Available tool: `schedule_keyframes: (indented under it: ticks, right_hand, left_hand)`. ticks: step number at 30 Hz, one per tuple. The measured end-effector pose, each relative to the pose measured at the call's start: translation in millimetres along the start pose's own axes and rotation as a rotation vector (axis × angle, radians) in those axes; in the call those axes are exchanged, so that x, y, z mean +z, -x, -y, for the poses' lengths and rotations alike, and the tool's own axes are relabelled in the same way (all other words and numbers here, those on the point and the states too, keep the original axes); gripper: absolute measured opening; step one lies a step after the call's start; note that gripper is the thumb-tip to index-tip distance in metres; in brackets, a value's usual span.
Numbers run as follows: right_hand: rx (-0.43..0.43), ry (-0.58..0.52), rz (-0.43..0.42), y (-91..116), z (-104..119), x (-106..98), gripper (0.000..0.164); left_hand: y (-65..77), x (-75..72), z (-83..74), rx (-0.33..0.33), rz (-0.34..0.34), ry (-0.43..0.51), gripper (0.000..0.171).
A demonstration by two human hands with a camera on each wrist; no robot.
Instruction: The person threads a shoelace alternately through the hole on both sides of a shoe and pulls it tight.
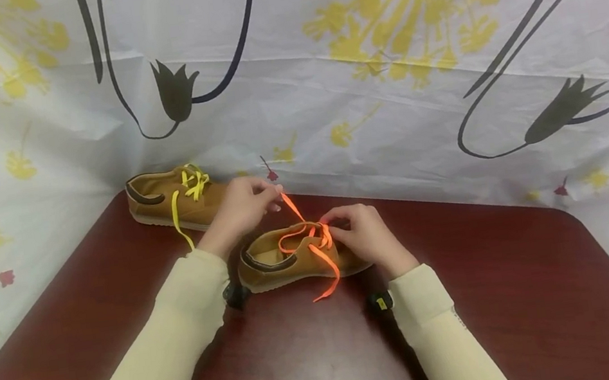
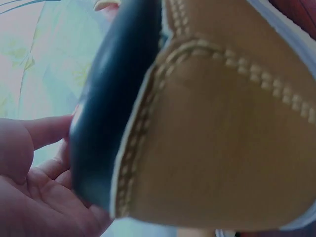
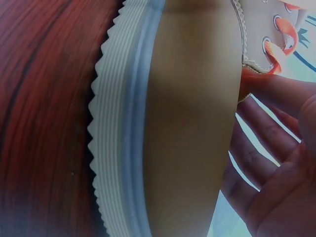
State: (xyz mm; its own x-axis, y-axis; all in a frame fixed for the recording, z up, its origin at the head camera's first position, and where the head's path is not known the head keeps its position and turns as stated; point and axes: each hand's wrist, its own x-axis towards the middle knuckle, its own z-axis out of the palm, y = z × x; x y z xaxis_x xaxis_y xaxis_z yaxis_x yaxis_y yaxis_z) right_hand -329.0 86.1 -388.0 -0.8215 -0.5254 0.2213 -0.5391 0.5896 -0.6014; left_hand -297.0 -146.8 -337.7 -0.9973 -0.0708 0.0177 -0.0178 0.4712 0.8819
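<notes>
A tan shoe [image 1: 287,271] with an orange shoelace [image 1: 328,268] lies on the table, toe to the right. My left hand [image 1: 244,208] is raised above its heel side and pinches one end of the lace, which runs taut down to the eyelets. At the front of the lacing, thumb and forefinger of my right hand [image 1: 366,233] pinch the lace where it bunches. The other lace end hangs over the near side. Close up in the left wrist view is the shoe's dark padded heel collar [image 2: 106,108]; the right wrist view shows its ridged sole edge [image 3: 116,108].
Behind my left hand stands another tan shoe [image 1: 159,217] with a yellow shoelace [image 1: 177,217] hanging down its side. The dark red table [image 1: 517,290] has rounded far corners. A white flower-patterned sheet [image 1: 271,39] rises along its far edge and sides.
</notes>
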Motion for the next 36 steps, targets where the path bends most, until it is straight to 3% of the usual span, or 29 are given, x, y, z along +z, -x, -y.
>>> schedule_keyframes:
  ticks: [7, 11, 17, 27, 36]
  right_hand:
    - [-0.001, 0.001, -0.01, 2.1, 1.5, -0.8, 0.013]
    - [0.005, -0.004, -0.012, 1.5, 0.8, -0.8, 0.012]
    - [0.007, -0.015, -0.017, 0.5, 0.8, -0.1, 0.012]
    - [0.003, 0.001, -0.025, 0.9, 0.5, 1.1, 0.011]
    - [0.006, 0.009, -0.018, 1.1, 1.8, 1.0, 0.011]
  left_hand:
    - [-1.3, -12.1, -7.6, -0.028, -0.091, 0.066, 0.028]
    - [-2.0, -20.6, -11.4, -0.026, -0.114, 0.079, 0.029]
    - [-1.1, -31.3, -17.9, -0.023, -0.156, 0.174, 0.031]
    - [3.7, -53.8, -31.3, 0.056, -0.313, 0.275, 0.031]
    - [11.4, -60.1, -26.8, 0.056, -0.352, 0.292, 0.033]
